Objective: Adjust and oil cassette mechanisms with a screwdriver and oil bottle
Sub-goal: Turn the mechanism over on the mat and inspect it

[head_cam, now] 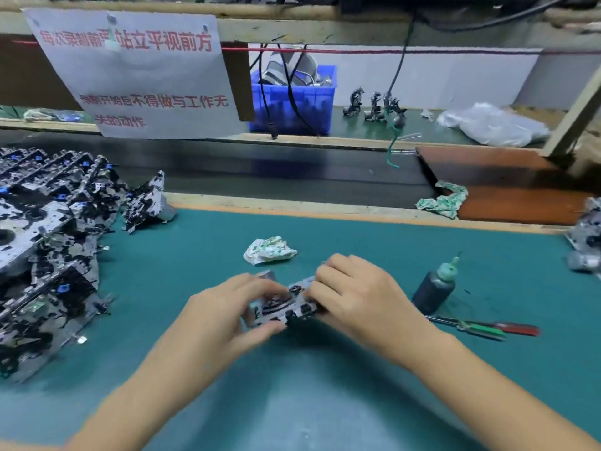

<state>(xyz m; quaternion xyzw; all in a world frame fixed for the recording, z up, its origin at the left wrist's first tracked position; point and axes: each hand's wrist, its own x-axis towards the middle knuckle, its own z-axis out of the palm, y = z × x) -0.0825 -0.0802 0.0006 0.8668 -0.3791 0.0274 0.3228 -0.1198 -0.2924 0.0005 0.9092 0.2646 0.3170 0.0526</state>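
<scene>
Both hands are busy with one cassette mechanism [286, 304], held just above the green bench [325, 402] in the middle of the working area. The left hand [224, 307] grips it from the 9 o'clock side, with the thumb curled under its near edge. The right hand [354, 294] comes from 3 o'clock, and its fingers are bent over the far right edge of the part. The picture is a little blurred there, so I cannot tell exactly which small piece the fingertips press.

The oil bottle [435, 288] stands upright at 3 o'clock from the hands, near the right wrist but not touching it. The screwdriver [484, 328] lies flat just in front of the bottle, untouched. A big pile of mechanisms [48, 255] waits at 9 o'clock, and a crumpled cloth [270, 250] lies at 12 o'clock, just beyond the hands.

I think the person is only inspecting or positioning the part, and the adjusting and oiling are not yet begun. The risk I see is the bottle: when the right hand goes for the screwdriver, the forearm may knock the bottle over and oil may run on the bench. Also the mechanism is held only at its edges, so a strong push can make it slip or bend a thin lever.
</scene>
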